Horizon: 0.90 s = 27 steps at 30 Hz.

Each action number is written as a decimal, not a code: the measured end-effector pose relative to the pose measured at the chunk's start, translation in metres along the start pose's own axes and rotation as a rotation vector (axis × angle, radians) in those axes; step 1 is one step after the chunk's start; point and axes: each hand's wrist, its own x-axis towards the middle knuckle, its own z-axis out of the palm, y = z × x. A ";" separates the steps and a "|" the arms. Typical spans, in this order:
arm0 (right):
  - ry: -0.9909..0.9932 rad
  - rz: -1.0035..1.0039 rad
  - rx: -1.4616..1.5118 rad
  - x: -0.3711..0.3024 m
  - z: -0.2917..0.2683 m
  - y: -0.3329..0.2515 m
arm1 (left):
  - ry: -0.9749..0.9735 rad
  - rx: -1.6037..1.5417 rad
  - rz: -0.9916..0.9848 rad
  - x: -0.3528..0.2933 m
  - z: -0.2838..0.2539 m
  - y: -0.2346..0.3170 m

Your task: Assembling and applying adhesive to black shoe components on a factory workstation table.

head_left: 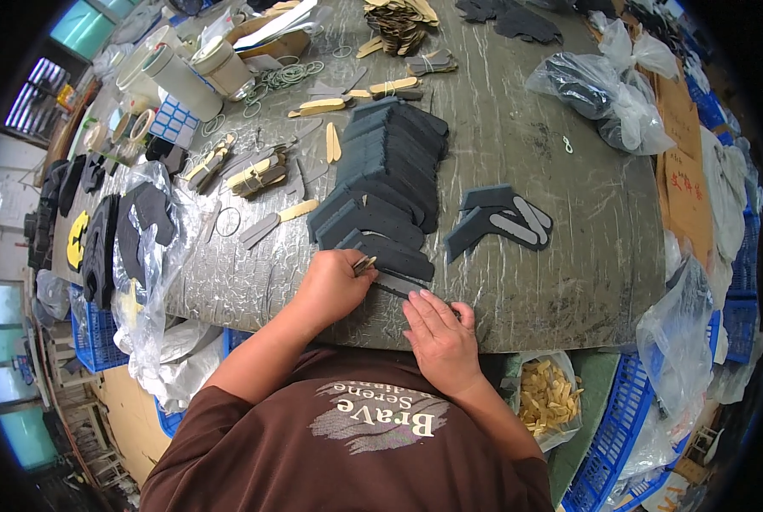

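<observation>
A long row of overlapping dark blue-grey cut pieces [386,162], seemingly fabric or foam, runs away from me across the table. At its near end my left hand [330,288] is closed, pinching a few small tan strips [364,265] edge-up. A flat grey strip [397,283] lies along the nearest dark piece, between my hands. My right hand [442,331] rests its outstretched fingers at that strip's right end, thumb apart. To the right, two overlapping angled dark pieces [475,224] carry light grey strips [518,229] on top.
Banded bundles of tan and grey strips [258,175] lie left of the row, with loose rubber bands [292,75] beyond. White containers [181,81] stand far left. Plastic-bagged dark pieces [582,85] sit far right. Below the table edge are a bag of tan scraps [548,392] and a blue crate [612,435].
</observation>
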 end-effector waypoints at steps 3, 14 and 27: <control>-0.001 0.001 -0.015 0.000 -0.001 0.000 | 0.002 0.102 0.029 0.000 0.001 0.007; 0.101 0.450 0.582 0.034 -0.007 0.021 | -0.150 -0.155 -0.077 0.000 -0.004 0.014; 0.331 0.473 -0.171 0.054 -0.029 0.120 | -0.128 0.018 0.340 -0.035 -0.025 -0.024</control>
